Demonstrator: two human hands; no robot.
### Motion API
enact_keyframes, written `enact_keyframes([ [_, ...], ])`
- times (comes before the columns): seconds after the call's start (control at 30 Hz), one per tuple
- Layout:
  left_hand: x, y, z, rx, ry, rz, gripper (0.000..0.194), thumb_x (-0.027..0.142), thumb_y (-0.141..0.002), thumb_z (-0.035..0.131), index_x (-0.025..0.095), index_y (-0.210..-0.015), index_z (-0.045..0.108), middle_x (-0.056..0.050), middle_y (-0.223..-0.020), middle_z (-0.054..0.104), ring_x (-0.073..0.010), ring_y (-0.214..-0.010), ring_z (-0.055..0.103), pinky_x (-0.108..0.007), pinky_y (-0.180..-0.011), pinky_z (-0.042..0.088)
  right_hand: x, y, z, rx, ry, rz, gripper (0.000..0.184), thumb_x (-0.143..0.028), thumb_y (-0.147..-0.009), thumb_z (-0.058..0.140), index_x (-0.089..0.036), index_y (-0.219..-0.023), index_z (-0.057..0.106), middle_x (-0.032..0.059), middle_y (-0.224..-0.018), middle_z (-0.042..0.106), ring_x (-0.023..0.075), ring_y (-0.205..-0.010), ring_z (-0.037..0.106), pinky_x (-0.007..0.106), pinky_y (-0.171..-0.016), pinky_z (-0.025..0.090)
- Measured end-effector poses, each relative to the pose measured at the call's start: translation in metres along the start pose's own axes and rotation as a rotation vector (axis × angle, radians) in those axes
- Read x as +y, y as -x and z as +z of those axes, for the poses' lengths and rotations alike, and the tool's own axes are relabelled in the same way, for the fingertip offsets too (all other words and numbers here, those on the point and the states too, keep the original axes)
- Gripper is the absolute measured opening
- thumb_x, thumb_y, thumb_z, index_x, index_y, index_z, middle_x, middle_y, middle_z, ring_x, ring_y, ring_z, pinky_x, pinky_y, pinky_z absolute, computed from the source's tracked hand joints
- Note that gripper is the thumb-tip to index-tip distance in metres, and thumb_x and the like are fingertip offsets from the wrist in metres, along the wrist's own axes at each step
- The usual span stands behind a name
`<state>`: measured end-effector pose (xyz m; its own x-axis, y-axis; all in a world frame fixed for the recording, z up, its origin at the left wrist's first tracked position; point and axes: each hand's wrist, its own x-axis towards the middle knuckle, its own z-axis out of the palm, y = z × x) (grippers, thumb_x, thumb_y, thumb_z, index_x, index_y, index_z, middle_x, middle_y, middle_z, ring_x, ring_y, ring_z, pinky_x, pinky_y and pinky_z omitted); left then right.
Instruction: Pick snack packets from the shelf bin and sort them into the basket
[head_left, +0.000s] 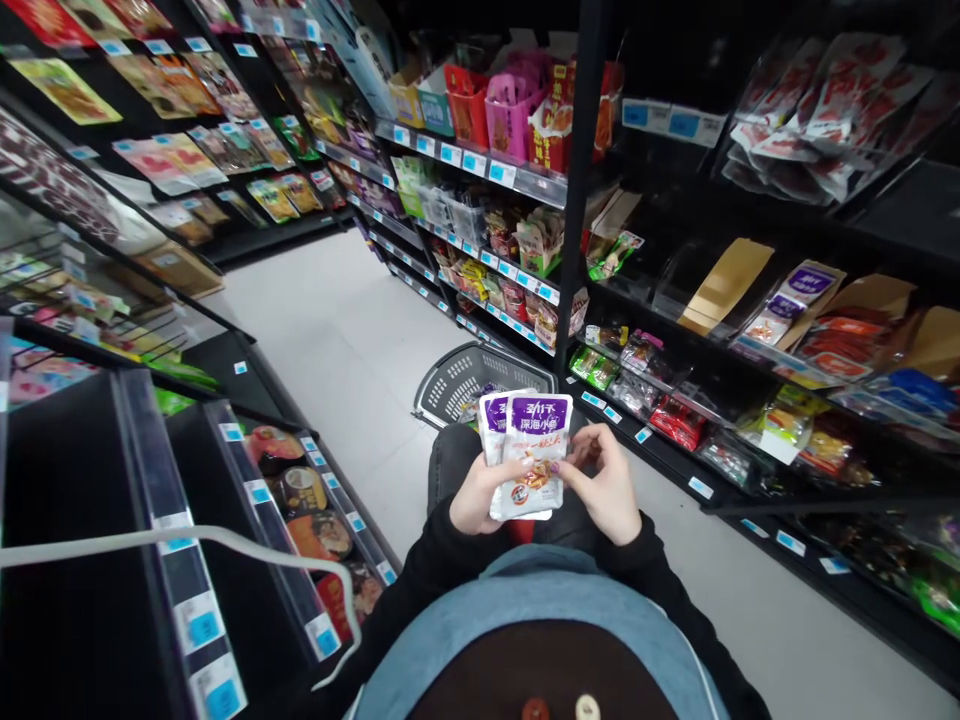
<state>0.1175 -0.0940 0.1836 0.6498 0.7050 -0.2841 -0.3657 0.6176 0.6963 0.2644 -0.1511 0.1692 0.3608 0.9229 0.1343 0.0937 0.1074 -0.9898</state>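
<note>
Holding purple-and-white pouches (536, 455) upright over the lap, both hands on them. At least two pouches, fanned: front one faces the head camera, a second sticks out behind on its left side. Can't count any more behind.

Left hand (480, 490): closed on the lower left of the stack, thumb across the front face, other fingers mostly hidden behind. Right hand (606, 485): thumb touching the front pouch near its right edge, fingers bent beside that edge. Can't tell if they pinch it.

Grey perforated basket (442, 385) sits on the floor (337, 340) just beyond the knees, some packets inside, half blocked by the pouches. Something red shows just below the pouches; can't tell what.

Right-hand shelving (591, 150): open carton (814, 325) with similar purple-and-white packs, next to a carton of orange-red packets (851, 345). Further along, pink and red display boxes on an upper shelf.

Left side: round-lidded tubs (300, 490) in a row on a low shelf, blue-and-white price tags along the edges. Pale cable (217, 535) runs across the near left, in front of the shelf.
</note>
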Motion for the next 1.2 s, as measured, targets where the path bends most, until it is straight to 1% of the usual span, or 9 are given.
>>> enact_keyframes([
  [0.23,-0.004,-0.003,0.002,-0.023,0.019,0.011,0.041,0.031,-0.074,0.070,0.010,-0.108,0.062,-0.015,-0.100,0.071,-0.0341,-0.106,0.061,-0.049,-0.098,0.043,0.004,-0.008,-0.007,-0.008,-0.002,-0.003,0.032,-0.038,-0.073,0.075,-0.022,-0.079,0.047,-0.0035,-0.064,0.051,0.0145,-0.054,0.050,0.026,-0.052,0.042],
  [0.43,-0.005,-0.003,0.002,-0.061,0.043,-0.026,0.047,0.043,-0.078,0.064,0.010,-0.111,0.060,-0.015,-0.109,0.068,-0.0330,-0.112,0.057,-0.047,-0.101,0.041,0.007,-0.006,-0.008,0.002,-0.035,0.028,0.034,-0.039,-0.073,0.074,-0.022,-0.081,0.045,-0.0028,-0.065,0.051,0.0152,-0.054,0.050,0.026,-0.051,0.043],
  [0.57,-0.005,-0.002,0.003,-0.063,0.044,-0.025,0.046,0.041,-0.079,0.064,0.010,-0.113,0.060,-0.015,-0.113,0.066,-0.0337,-0.114,0.055,-0.048,-0.102,0.040,0.009,-0.005,-0.008,0.002,-0.050,0.039,0.034,-0.038,-0.074,0.073,-0.023,-0.083,0.045,-0.0022,-0.067,0.053,0.0157,-0.055,0.050,0.027,-0.052,0.044],
  [0.7,-0.004,-0.001,0.006,-0.055,0.019,-0.013,0.048,0.029,-0.077,0.066,0.010,-0.120,0.056,-0.015,-0.115,0.065,-0.0338,-0.115,0.055,-0.049,-0.103,0.038,0.010,-0.005,-0.012,0.019,-0.036,0.011,0.027,-0.038,-0.077,0.070,-0.021,-0.082,0.050,-0.0005,-0.071,0.055,0.0149,-0.059,0.052,0.025,-0.054,0.043],
  [0.83,-0.003,0.001,0.011,-0.026,0.047,-0.016,0.058,0.019,-0.069,0.072,0.010,-0.123,0.054,-0.015,-0.112,0.067,-0.0353,-0.113,0.056,-0.050,-0.103,0.038,0.008,-0.003,-0.020,-0.016,-0.028,0.025,0.024,-0.038,-0.079,0.068,-0.019,-0.081,0.055,-0.0018,-0.062,0.052,0.0137,-0.054,0.050,0.023,-0.050,0.039],
  [0.97,-0.003,0.003,0.013,0.035,0.106,-0.039,0.053,0.020,-0.068,0.072,0.009,-0.118,0.057,-0.015,-0.107,0.069,-0.0360,-0.110,0.058,-0.050,-0.100,0.041,0.004,0.002,-0.023,-0.019,-0.079,0.031,0.025,-0.040,-0.081,0.067,-0.018,-0.086,0.057,-0.0035,-0.057,0.047,0.0115,-0.049,0.044,0.020,-0.047,0.034],
  [1.03,-0.004,0.003,0.012,0.097,0.108,-0.049,0.051,0.018,-0.068,0.072,0.010,-0.116,0.058,-0.014,-0.101,0.071,-0.0359,-0.106,0.060,-0.050,-0.098,0.043,0.006,0.003,-0.021,0.030,-0.146,0.017,0.025,-0.040,-0.082,0.067,-0.018,-0.086,0.055,-0.0034,-0.060,0.048,0.0111,-0.051,0.044,0.020,-0.048,0.035],
  [1.1,-0.004,0.001,0.009,0.144,0.109,-0.049,0.050,0.016,-0.067,0.071,0.010,-0.115,0.059,-0.013,-0.095,0.072,-0.0362,-0.103,0.061,-0.050,-0.096,0.045,0.013,0.001,-0.021,0.135,-0.228,0.013,0.027,-0.040,-0.081,0.067,-0.019,-0.085,0.050,-0.0026,-0.065,0.049,0.0119,-0.056,0.048,0.020,-0.052,0.039],
  [1.2,-0.004,-0.003,-0.001,0.198,0.143,-0.034,0.049,0.016,-0.068,0.070,0.009,-0.115,0.058,-0.013,-0.093,0.072,-0.0366,-0.099,0.063,-0.051,-0.093,0.047,0.036,0.003,-0.032,0.268,-0.340,0.079,0.034,-0.046,-0.079,0.066,-0.021,-0.088,0.043,0.0013,-0.082,0.056,0.0169,-0.071,0.057,0.025,-0.062,0.047],
])
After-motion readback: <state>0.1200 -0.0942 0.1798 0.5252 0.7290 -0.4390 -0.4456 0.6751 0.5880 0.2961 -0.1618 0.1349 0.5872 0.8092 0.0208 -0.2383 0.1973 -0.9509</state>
